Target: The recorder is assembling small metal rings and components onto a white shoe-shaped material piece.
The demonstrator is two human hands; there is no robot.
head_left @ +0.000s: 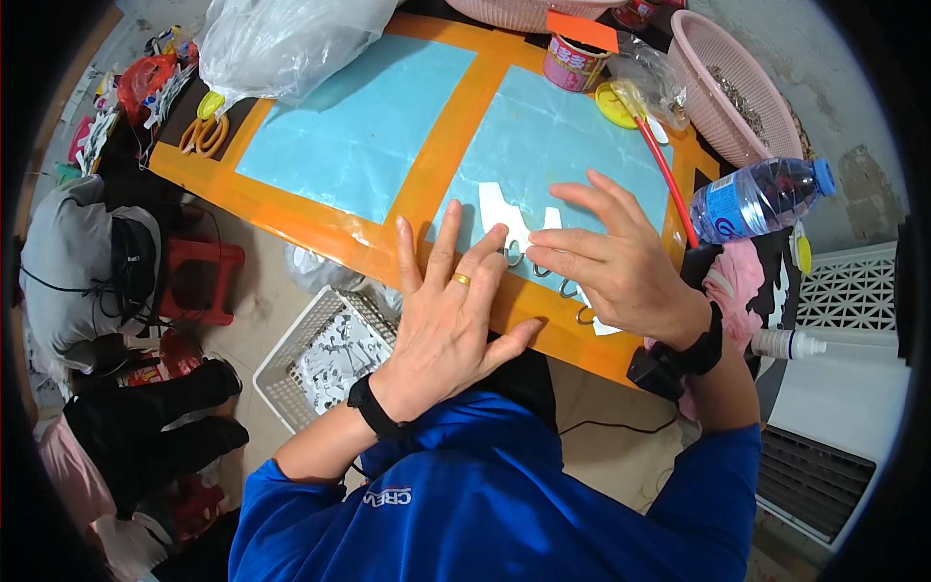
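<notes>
A white cut-out piece (501, 215) lies on the light blue sheet (519, 121) of the table. My left hand (451, 310) rests at the table's near edge, open with fingers spread, its index fingertip touching the white piece. A gold-coloured ring (461, 279) is on one finger. To the right, my right hand (621, 252) brings thumb and index finger together beside the white piece; its other fingers stretch out. What the pinch holds, if anything, cannot be made out. Several small dark metal rings (584, 315) lie in a row below that hand, partly hidden by it.
A clear plastic bag (291, 48) and orange-handled scissors (204, 136) lie at the left. To the right are a water bottle (761, 199), a red stick (667, 175), a pink tub (572, 63) and a pink basket (693, 58). A white basket (281, 364) stands below the table's edge.
</notes>
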